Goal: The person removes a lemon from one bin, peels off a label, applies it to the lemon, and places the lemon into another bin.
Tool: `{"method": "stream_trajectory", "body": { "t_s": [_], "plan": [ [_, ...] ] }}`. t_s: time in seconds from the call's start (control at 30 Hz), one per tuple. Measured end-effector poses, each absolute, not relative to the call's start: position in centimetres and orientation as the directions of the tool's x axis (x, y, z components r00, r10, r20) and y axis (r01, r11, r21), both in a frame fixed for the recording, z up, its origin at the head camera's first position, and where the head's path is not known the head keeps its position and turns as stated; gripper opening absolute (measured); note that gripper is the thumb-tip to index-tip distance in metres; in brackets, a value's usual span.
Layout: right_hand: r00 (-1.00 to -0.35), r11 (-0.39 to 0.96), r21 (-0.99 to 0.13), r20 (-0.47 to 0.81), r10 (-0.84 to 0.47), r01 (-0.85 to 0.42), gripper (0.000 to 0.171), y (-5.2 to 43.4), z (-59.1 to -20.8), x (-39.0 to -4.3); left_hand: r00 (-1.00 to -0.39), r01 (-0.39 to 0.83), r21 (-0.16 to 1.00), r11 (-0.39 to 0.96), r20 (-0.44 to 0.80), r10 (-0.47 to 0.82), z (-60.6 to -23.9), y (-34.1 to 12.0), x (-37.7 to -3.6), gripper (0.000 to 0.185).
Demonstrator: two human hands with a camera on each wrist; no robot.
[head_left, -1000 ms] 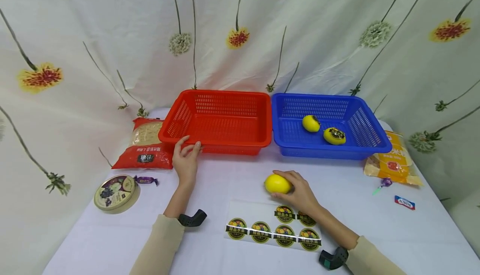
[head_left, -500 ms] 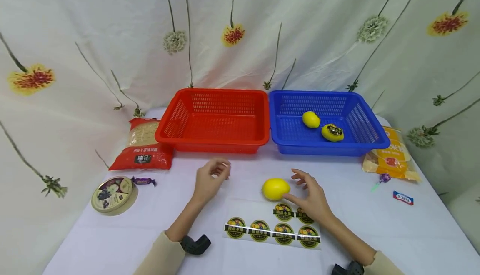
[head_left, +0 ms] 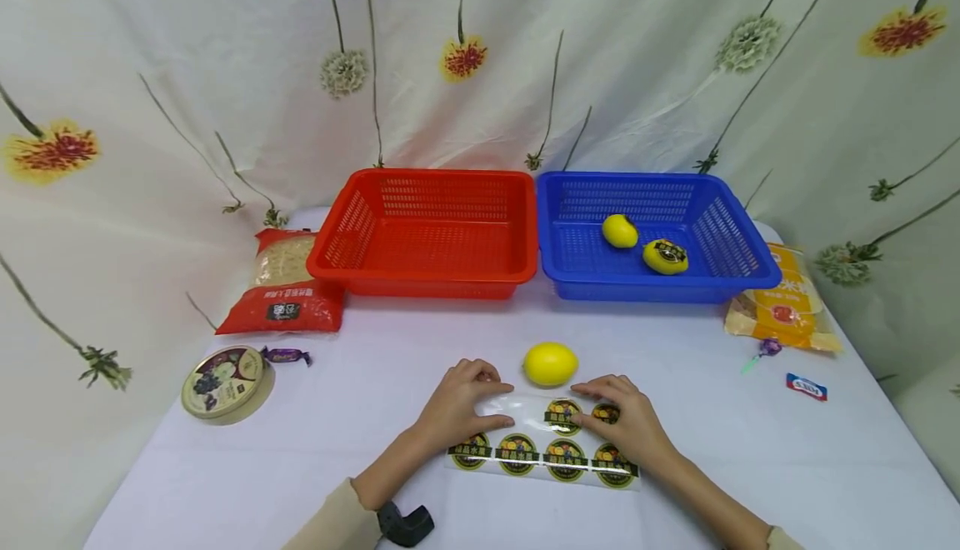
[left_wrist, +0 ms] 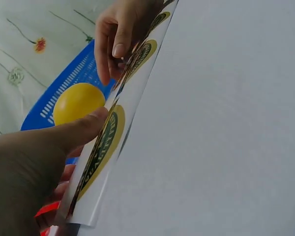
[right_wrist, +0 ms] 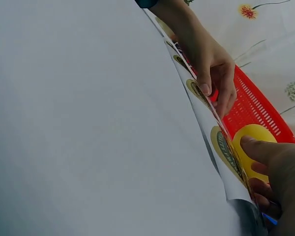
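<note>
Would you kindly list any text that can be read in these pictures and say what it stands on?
None reads clearly.
Round stickers on the sticker sheet: black band of characters, too small.
Red bag: dark label, blurred.
Orange bag: print, blurred.
Round tin: pictures, lettering illegible.
Small blue packet: illegible.

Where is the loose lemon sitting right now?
In the head view the lemon lies on the table centre, just beyond the sticker sheet, between both hands, before the baskets.
</note>
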State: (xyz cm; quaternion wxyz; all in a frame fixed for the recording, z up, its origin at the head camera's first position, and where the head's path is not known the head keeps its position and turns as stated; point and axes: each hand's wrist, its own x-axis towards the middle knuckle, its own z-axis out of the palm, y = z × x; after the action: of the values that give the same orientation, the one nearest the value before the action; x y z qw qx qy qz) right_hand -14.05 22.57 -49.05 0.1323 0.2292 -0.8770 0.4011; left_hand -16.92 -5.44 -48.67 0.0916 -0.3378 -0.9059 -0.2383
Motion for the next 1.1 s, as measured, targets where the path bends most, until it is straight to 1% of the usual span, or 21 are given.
{"method": "stream_trajectory", "body": {
  "t_s": [0.13, 0.23, 0.33, 0.5, 0.7, 0.83, 0.9, 0.93, 1.03, 1.1],
  "plan": [
    [-0.85, 0.572, -0.631, 0.423, -0.312, -0.524, 0.036, 22.4, -49.3, -14.1, -0.756, 0.654, 0.415, 0.632, 0.346, 0.555, -49.0, -5.5, -17.0, 0.037],
    [-0.847, 0.572, -0.626, 0.422, -0.323, -0.529, 0.033, 22.3, -49.3, -14.1, -0.768, 0.639, 0.466, 0.612, 0.355, 0.532, -49.0, -5.5, -17.1, 0.033],
    [-0.84, 0.555, -0.631, 0.433, -0.327, -0.542, 0.029, 22.1, -49.2, -14.2, -0.775, 0.63, 0.514, 0.582, 0.363, 0.518, -49.0, -5.5, -17.1, 0.032],
    [-0.808, 0.519, -0.622, 0.495, -0.318, -0.586, 0.02, 21.8, -48.9, -14.4, -0.75, 0.654, 0.58, 0.486, 0.408, 0.521, -48.8, -5.4, -16.9, 0.033],
    [-0.785, 0.475, -0.63, 0.545, -0.295, -0.615, 0.018, 21.9, -48.9, -14.4, -0.722, 0.683, 0.603, 0.413, 0.472, 0.505, -49.0, -5.2, -16.9, 0.031],
    [-0.769, 0.42, -0.645, 0.564, -0.302, -0.638, 0.02, 22.1, -49.0, -14.5, -0.717, 0.688, 0.606, 0.4, 0.481, 0.505, -49.0, -5.2, -16.9, 0.028],
    [-0.758, 0.364, -0.665, 0.571, -0.316, -0.653, 0.023, 22.1, -48.9, -14.5, -0.727, 0.677, 0.61, 0.412, 0.466, 0.505, -48.9, -5.2, -16.8, 0.027],
    [-0.767, 0.326, -0.695, 0.556, -0.322, -0.641, 0.023, 22.1, -48.9, -14.5, -0.735, 0.668, 0.612, 0.423, 0.453, 0.505, -48.8, -5.3, -16.8, 0.026],
    [-0.815, 0.191, -0.812, 0.475, -0.331, -0.551, 0.022, 22.2, -48.3, -14.4, -0.761, 0.639, 0.599, 0.483, 0.401, 0.51, -48.7, -5.5, -16.6, 0.027],
    [-0.851, 0.134, -0.869, 0.418, -0.318, -0.476, 0.019, 22.2, -47.4, -14.2, -0.769, 0.633, 0.556, 0.539, 0.372, 0.519, -48.6, -5.7, -16.5, 0.027]
  ]
}}
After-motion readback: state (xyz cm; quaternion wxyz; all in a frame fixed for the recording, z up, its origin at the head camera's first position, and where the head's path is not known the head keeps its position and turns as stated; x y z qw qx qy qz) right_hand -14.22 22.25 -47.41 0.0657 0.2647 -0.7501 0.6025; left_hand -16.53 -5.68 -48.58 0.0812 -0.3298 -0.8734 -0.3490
